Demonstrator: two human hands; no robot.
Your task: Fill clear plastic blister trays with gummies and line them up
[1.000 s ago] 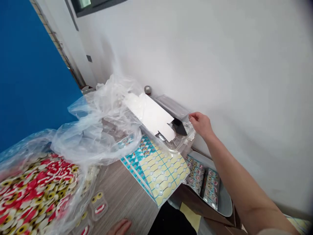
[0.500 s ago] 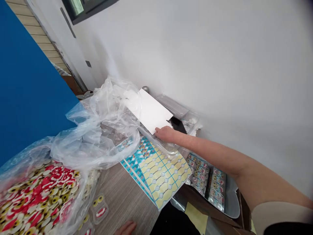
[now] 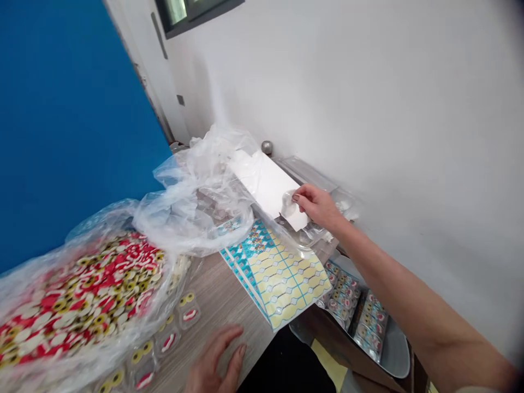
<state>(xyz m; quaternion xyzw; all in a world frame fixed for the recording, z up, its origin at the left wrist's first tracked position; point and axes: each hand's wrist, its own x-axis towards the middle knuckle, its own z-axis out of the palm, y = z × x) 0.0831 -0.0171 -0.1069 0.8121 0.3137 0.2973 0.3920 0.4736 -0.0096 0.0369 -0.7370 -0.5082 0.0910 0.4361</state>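
My right hand (image 3: 317, 206) pinches a small clear plastic blister tray (image 3: 288, 204) between thumb and fingertips, above a white sheet of card (image 3: 268, 180). Over the wooden table (image 3: 208, 289) at the bottom, my left hand (image 3: 216, 360) is held with fingers and thumb apart and nothing in it. To its left lies a row of clear trays (image 3: 190, 312) filled with yellow eye pieces and red-and-white mouth pieces. A large clear bag holds a heap of loose eye and mouth pieces (image 3: 110, 289).
Yellow and blue sticker sheets (image 3: 286, 278) lie on the table's right edge. Below that edge, an open box holds rows of packed trays (image 3: 370, 325). Crumpled clear plastic (image 3: 196, 180) covers the table's back, near a white wall (image 3: 388, 109). A blue panel (image 3: 65, 120) stands at left.
My right hand has moved off the near edge of the white card and now holds a clear blister tray. My left hand has come further into view. The view has shifted left.
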